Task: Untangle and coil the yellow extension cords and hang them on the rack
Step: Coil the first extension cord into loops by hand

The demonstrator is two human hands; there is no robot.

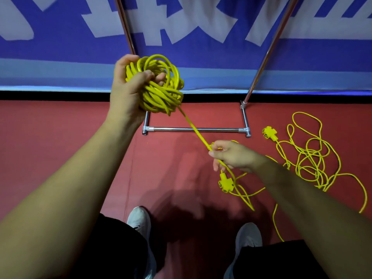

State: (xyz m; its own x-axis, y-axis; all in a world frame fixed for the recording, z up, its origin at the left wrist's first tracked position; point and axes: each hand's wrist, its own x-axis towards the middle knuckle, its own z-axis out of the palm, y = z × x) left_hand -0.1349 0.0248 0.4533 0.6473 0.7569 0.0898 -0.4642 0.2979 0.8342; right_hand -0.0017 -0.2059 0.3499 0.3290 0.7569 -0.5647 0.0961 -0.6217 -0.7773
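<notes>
My left hand [128, 87] grips a thick coil of yellow extension cord [161, 89], raised in front of the rack. A taut strand [193, 127] runs from the coil down to my right hand [233, 156], which pinches it. Below that hand dangles the cord's yellow socket end [226, 183] with loose loops around it. A second yellow cord [314, 158] lies tangled on the red floor to the right, its socket end [269, 132] near the rack's foot. The metal rack [197, 129] stands ahead, with a base bar and two uprights.
A blue banner with white characters [181, 27] hangs behind the rack. The floor is red matting [60, 137]. My two white shoes [138, 220] [248, 234] stand at the bottom, close to a loose yellow strand [274, 218].
</notes>
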